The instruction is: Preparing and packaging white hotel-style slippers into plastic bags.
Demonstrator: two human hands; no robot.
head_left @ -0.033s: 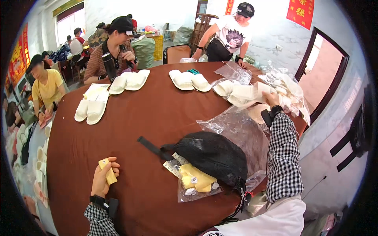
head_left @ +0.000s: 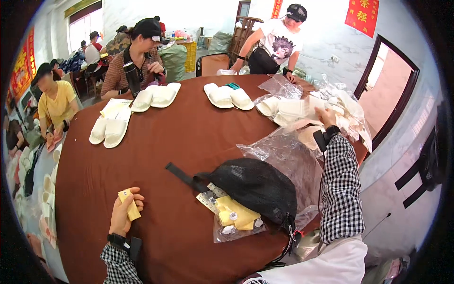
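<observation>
My left hand [head_left: 125, 213] is closed around a folded yellow paper piece [head_left: 129, 205] above the near left of the table. At the far right, my right hand [head_left: 326, 118] reaches over a pile of white slippers [head_left: 347, 106] in clear plastic. Its fingers grip a flat, off-white slipper [head_left: 314, 105], partly covered by the hand. Between my arms lies a black mesh bag [head_left: 255, 187]. Beside the bag, a clear pouch holds yellow papers [head_left: 239, 213] and small white bits. White slipper pairs stand farther back: one left [head_left: 113, 132], one beside it [head_left: 156, 97], one central [head_left: 229, 97].
The round table has a brown cloth [head_left: 156, 161]. Crumpled clear plastic [head_left: 283, 151] lies right of the bag. A person in a striped shirt [head_left: 113, 78] sits across, near a black bottle [head_left: 132, 79]; another in a white T-shirt [head_left: 281, 45] stands behind. A person in yellow [head_left: 59, 102] works at left.
</observation>
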